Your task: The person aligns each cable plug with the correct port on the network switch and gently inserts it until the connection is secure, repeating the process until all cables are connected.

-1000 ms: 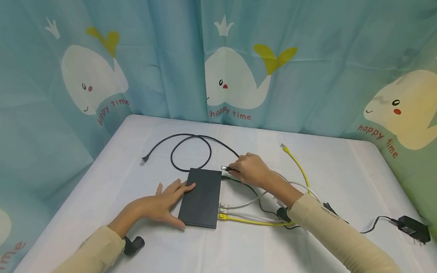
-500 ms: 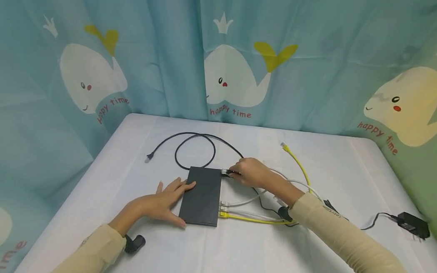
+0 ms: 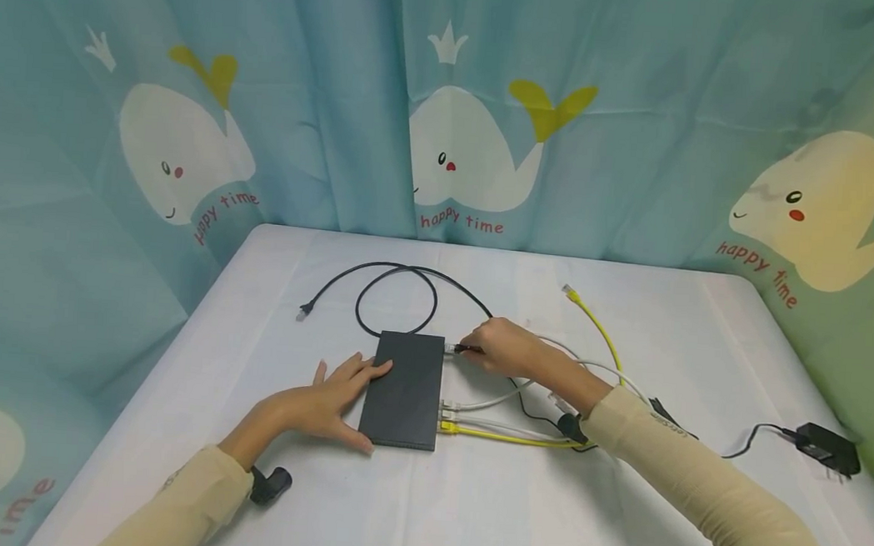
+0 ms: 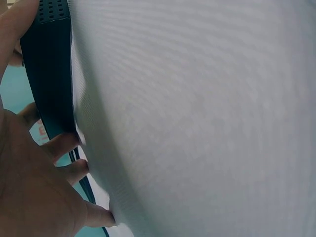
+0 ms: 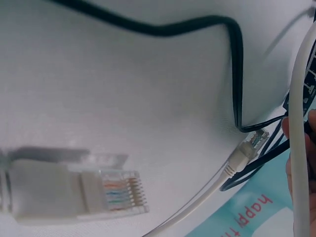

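Note:
A flat black network switch (image 3: pixel 407 396) lies on the table. My left hand (image 3: pixel 316 408) rests against its left side, fingers spread, with one fingertip on top and the thumb near the front corner. In the left wrist view, these fingers extend along the dark side wall of the switch (image 4: pixel 52 69). My right hand (image 3: pixel 503 346) pinches the black plug end of a black network cable (image 3: pixel 407 267), with its clear plug (image 3: pixel 451 349) right at the far end of the row of ports. Nearer ports hold two pale cables (image 3: pixel 489 406) and a yellow cable (image 3: pixel 509 438).
The black cable's other plug (image 3: pixel 305 309) lies at the back left. A loose yellow plug (image 3: pixel 571 293) lies at the back. A black power adapter (image 3: pixel 828 450) sits at the right edge. Loose pale plugs (image 5: pixel 113 192) lie under the right wrist. A whale-print curtain (image 3: pixel 341 117) hangs behind.
My right hand has brought the black plug slightly nearer, down in line with the far port. The black cable's loop and free end have slid right. My left hand has stayed on the switch.

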The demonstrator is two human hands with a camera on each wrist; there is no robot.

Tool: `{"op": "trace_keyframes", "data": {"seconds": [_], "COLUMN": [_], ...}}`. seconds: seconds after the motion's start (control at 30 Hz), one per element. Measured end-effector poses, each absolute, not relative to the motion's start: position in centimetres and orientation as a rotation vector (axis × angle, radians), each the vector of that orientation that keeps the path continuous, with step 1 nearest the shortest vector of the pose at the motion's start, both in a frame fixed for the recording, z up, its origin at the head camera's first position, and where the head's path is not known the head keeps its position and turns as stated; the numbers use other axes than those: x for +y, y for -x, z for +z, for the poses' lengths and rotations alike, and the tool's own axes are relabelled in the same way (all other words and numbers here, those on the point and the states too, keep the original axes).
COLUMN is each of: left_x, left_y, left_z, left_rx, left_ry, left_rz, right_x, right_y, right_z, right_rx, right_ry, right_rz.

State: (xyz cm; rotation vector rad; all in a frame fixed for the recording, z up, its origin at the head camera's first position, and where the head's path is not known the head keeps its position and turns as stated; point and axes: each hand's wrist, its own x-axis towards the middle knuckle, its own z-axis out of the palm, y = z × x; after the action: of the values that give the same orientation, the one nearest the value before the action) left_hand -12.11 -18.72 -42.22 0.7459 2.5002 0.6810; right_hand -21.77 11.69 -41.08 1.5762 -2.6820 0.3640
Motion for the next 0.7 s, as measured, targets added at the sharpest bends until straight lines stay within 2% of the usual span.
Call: {"op": "trace_keyframes", "data": {"seconds": [0.7], "left_x": [-18.56], "left_y": [12.15], "left_z": [-42.14], "left_rx": [2.508], "left_ry": [-0.728], "left_rz": [0.667], "right_x": [11.57], "right_y": [20.91], "right_z": [-40.87], "right_rx": [-2.737], "right_ry": [-1.674], "right_rz": [0.382]}}
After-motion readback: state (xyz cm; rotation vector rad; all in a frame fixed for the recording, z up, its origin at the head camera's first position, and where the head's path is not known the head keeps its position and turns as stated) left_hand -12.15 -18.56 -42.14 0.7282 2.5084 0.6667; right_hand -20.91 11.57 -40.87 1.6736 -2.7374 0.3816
